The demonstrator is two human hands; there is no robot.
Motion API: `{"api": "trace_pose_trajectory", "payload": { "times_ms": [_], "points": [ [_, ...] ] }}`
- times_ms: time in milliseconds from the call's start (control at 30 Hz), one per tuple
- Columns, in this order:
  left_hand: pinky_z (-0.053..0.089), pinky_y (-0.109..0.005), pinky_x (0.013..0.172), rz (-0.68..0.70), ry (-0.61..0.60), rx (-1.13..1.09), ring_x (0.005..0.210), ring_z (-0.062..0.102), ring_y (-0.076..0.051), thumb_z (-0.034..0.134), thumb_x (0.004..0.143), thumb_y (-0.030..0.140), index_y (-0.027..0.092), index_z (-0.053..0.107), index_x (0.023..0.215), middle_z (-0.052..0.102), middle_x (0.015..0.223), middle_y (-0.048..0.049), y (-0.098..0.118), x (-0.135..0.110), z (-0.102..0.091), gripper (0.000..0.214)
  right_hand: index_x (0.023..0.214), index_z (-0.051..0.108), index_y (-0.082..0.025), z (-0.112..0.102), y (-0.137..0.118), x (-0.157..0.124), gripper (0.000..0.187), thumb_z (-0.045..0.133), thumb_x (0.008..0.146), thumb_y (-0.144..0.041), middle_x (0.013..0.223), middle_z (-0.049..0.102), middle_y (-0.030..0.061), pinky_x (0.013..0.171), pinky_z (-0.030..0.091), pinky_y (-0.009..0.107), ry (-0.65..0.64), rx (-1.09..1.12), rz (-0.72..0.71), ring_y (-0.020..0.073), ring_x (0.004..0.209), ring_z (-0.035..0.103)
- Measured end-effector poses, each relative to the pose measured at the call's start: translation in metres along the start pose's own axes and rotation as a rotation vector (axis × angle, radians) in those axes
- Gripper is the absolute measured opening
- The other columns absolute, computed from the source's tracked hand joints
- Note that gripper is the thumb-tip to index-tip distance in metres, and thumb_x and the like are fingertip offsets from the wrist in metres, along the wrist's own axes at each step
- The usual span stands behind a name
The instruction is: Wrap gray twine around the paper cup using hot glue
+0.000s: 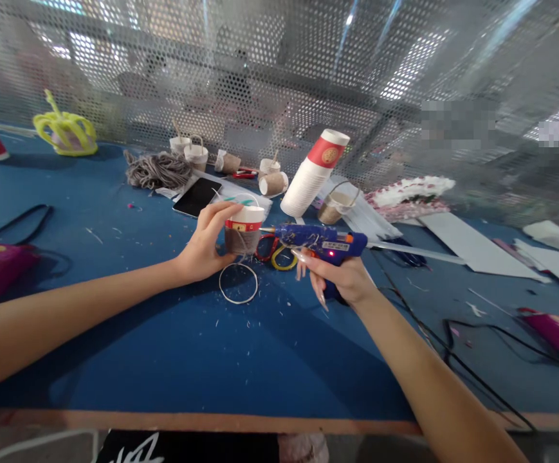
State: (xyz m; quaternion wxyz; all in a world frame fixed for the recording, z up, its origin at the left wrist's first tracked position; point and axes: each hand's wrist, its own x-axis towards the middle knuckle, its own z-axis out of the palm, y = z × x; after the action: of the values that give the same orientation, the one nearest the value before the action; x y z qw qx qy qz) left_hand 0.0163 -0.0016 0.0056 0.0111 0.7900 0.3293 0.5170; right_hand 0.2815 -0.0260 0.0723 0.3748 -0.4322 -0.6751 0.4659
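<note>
My left hand [209, 241] is closed around a paper cup [244, 233], its thumb below and fingers at the rim. Grey-brown cord wraps the cup's lower part, while a red printed band shows near the top. In my right hand [339, 280] is a blue hot glue gun [315, 239] with a small red light lit. Its nozzle points left and meets the cup's side or sits very close to it. A thin white ring of cord [238, 301] hangs or lies just under the cup. Behind the nozzle are scissors [283, 257] with red and yellow handles.
A leaning stack of paper cups [314, 173] stands behind the glue gun. Grey cord [158, 169], a phone [197, 197] and several small wrapped cups line the back. Magenta glue guns [556, 331] lie at both sides. A black cable [453, 376] crosses the right side of the blue table [173, 366].
</note>
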Motion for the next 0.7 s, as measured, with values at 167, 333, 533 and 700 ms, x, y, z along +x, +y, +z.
{"api": "trace_pose_trajectory", "payload": {
  "times_ms": [167, 333, 533, 700],
  "points": [
    [0.050, -0.049, 0.107, 0.085, -0.027, 0.030, 0.126, 0.047, -0.029, 0.065, 0.066, 0.003, 0.028, 0.034, 0.144, 0.044, 0.131, -0.0107, 0.001, -0.002, 0.000, 0.087, 0.050, 0.060, -0.024, 0.010, -0.003, -0.003, 0.035, 0.071, 0.078, -0.042, 0.034, 0.050, -0.0040, 0.035, 0.047, 0.029, -0.020, -0.133, 0.007, 0.0117, 0.029, 0.048],
    [0.052, -0.049, 0.105, 0.120, -0.039, 0.055, 0.125, 0.047, -0.029, 0.062, 0.067, 0.004, 0.025, 0.033, 0.146, 0.043, 0.130, -0.0122, 0.002, -0.002, 0.000, 0.087, 0.050, 0.060, -0.023, 0.016, -0.007, -0.005, 0.030, 0.068, 0.076, -0.035, 0.035, 0.050, -0.0032, 0.032, 0.044, 0.026, -0.010, -0.192, 0.015, 0.0109, 0.029, 0.047],
    [0.052, -0.052, 0.103, 0.093, -0.042, 0.070, 0.123, 0.047, -0.031, 0.063, 0.066, 0.005, 0.026, 0.032, 0.146, 0.043, 0.130, -0.0125, 0.002, -0.003, 0.001, 0.088, 0.048, 0.057, -0.022, 0.018, -0.008, -0.006, 0.030, 0.067, 0.075, -0.031, 0.034, 0.049, -0.0038, 0.031, 0.045, 0.023, 0.016, -0.270, 0.041, 0.0103, 0.027, 0.047],
    [0.050, -0.055, 0.101, 0.086, -0.034, 0.098, 0.120, 0.047, -0.031, 0.065, 0.066, 0.007, 0.027, 0.032, 0.146, 0.045, 0.128, -0.0122, 0.004, -0.003, 0.001, 0.089, 0.046, 0.054, -0.022, 0.020, -0.008, -0.008, 0.032, 0.065, 0.076, -0.028, 0.035, 0.051, -0.0036, 0.035, 0.048, 0.023, 0.048, -0.342, 0.016, 0.0109, 0.029, 0.050]
  ]
}}
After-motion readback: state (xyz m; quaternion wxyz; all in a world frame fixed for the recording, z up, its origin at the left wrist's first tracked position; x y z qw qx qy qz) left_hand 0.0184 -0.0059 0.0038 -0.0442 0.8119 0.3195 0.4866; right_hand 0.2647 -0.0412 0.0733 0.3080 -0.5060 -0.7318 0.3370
